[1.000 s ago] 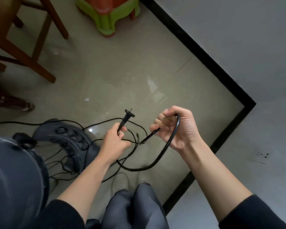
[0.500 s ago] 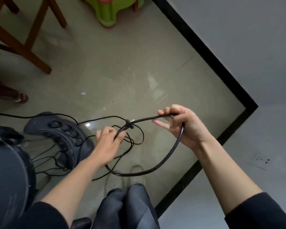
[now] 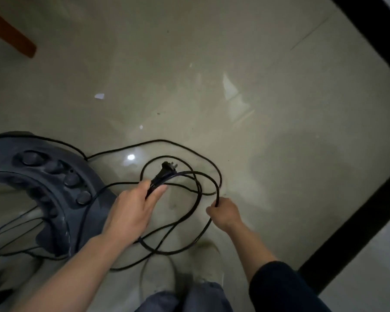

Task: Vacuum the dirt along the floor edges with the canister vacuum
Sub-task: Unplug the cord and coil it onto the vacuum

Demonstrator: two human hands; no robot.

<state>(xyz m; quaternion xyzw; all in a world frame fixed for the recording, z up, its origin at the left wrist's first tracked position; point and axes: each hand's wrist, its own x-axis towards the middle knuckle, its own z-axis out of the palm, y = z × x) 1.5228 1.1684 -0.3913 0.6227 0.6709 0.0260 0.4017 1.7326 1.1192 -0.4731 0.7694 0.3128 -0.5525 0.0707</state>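
The dark grey canister vacuum [image 3: 54, 190] stands at the left edge, its round body with several knobs only partly in view. Its black power cord [image 3: 212, 167] lies in loose loops on the beige tiled floor [image 3: 189, 75]. My left hand [image 3: 133, 210] grips a bundle of cord strands just behind the plug [image 3: 168, 166], which points up and to the right. My right hand [image 3: 223, 212] holds another stretch of the cord in a closed fist, low near the floor.
A black baseboard [image 3: 369, 30] runs along the wall at the right and turns a corner toward the bottom right. A wooden chair leg [image 3: 11, 37] shows at the top left. Small specks of dirt dot the tiles. My knees [image 3: 189, 298] are at the bottom.
Both hands have dropped toward the floor. My right hand has come down and nearer with its cord loop. My left hand now grips several strands behind the plug. The view has tilted downward.
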